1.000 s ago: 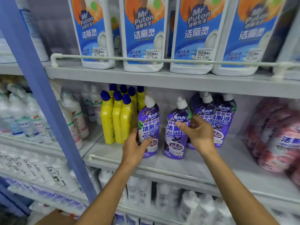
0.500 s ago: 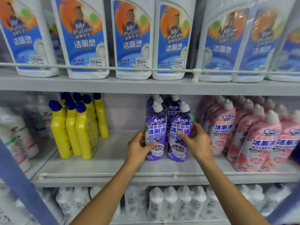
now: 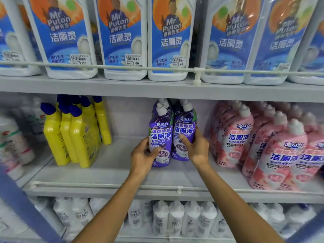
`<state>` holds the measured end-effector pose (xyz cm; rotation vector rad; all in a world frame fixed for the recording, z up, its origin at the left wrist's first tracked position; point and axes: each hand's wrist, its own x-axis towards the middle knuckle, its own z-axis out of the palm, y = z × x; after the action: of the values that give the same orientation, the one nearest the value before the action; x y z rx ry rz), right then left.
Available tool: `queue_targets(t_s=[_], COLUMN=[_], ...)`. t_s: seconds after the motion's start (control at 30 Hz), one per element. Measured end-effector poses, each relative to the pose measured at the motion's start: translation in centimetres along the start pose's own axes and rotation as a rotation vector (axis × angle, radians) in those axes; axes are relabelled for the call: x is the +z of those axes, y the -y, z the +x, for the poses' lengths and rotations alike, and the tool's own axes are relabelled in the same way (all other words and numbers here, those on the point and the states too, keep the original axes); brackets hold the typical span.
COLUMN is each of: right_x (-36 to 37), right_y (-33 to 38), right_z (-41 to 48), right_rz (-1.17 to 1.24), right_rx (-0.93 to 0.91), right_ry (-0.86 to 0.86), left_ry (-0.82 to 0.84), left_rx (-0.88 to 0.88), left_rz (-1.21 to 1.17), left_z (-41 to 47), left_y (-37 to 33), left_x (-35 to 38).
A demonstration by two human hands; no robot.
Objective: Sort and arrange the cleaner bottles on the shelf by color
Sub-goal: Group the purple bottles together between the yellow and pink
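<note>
Even, bright diffuse light, soft shadows. Centre sharp; white bottles (image 3: 177,218) below and left edge smeared. Wide-angle bowing on upper rail (image 3: 122,67). Mild glare on wrapped jugs (image 3: 228,41).

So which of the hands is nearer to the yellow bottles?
Left. The left hand holds a purple bottle just right of the yellow bottles; the right hand grips the next purple bottle, farther right.

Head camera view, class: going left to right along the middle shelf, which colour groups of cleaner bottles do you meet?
Yellow bottles → purple bottles, held by the left hand and right hand → pink bottles.
</note>
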<state>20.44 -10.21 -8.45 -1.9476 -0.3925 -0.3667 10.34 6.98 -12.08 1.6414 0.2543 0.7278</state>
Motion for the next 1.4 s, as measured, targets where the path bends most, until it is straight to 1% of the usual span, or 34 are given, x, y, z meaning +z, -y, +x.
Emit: queue_targets(t_s=[0.07,0.23,0.37,0.47,0.57,0.7,0.93,1.07,1.23,1.4], right_x=[0.0,-1.5,-1.4,-0.7,-0.4,0.2,0.1,0.5,0.4,0.1], right_y=[-0.8,-1.9,-2.5,-3.2,-2.5,-2.0,-2.2,-2.3,-2.4,-2.4], right_z=[0.5,2.2,2.4,2.4,2.0,1.5,1.9,1.8,1.8,1.9], right_rz=[-0.01,0.003,0.063,0.122,0.115,0.072,0.088,0.091,0.092,0.067], right_rx=[-0.032,-0.082,-0.069,-0.046,-0.022,-0.058,-0.075,-0.059,-0.064,-0.056], right_ry=[0.017,0.128,0.098,0.112,0.108,0.047,0.066,0.041,0.054,0.082], left_ry=[-0.008,-0.027,-0.039,-0.044,-0.045,-0.076,-0.11,-0.091,-0.032,0.025], left_rx=[0.004,-0.01,-0.011,-0.026,-0.029,-0.018,0.003,-0.007,-0.008,-0.076], left_rz=[-0.006,-0.001,-0.001,-0.012,-0.005,0.023,0.131,0.134,0.087,0.029], left_z=[-0.1,-0.5,-0.4,-0.4,-0.4,-0.6,-1.0,-0.6,-0.1,0.7], left_y=[0.1,0.2,0.5,0.5,0.4,0.4,1.2,1.1,1.2,1.1], left_x=[0.3,0.9,1.1,1.4,1.5,2.1,2.7,2.4,1.5,0.3])
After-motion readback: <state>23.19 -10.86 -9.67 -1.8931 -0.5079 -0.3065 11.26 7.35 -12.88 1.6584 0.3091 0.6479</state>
